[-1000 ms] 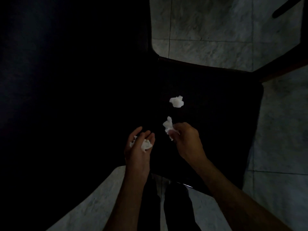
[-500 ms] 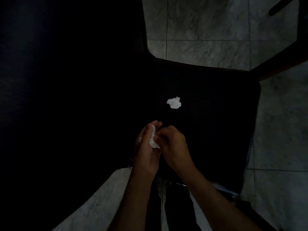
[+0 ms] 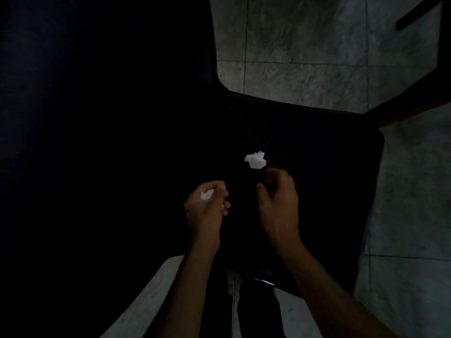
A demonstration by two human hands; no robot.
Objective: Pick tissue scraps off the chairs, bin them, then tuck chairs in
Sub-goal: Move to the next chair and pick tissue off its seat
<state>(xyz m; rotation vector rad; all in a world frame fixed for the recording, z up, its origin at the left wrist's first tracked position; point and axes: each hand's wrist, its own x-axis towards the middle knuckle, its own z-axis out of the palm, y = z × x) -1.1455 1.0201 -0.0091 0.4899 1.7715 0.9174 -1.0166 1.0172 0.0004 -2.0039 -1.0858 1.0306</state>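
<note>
The left hand (image 3: pixel 207 206) has its fingers curled tightly around collected tissue scraps (image 3: pixel 206 195); only a small white edge shows out of the fist. The right hand (image 3: pixel 278 198) holds nothing. Its fingers are loosely bent, the thumb is a little apart from them, and it hovers just beside the last tissue scrap (image 3: pixel 255 160), which lies near the middle of the dark chair seat (image 3: pixel 329 191).

The light is very poor, and this is the main risk. Only this one scrap is visible on the seat; if smaller pieces lie on the black fabric or in the dark area at the left, they could be missed. The scrap is light and soft, so a quick reach may push it away instead of pinching it, and it could slide onto the tiled floor (image 3: pixel 305 45). The full left hand may also drop a piece if its grip loosens while the person looks at the right hand.
</note>
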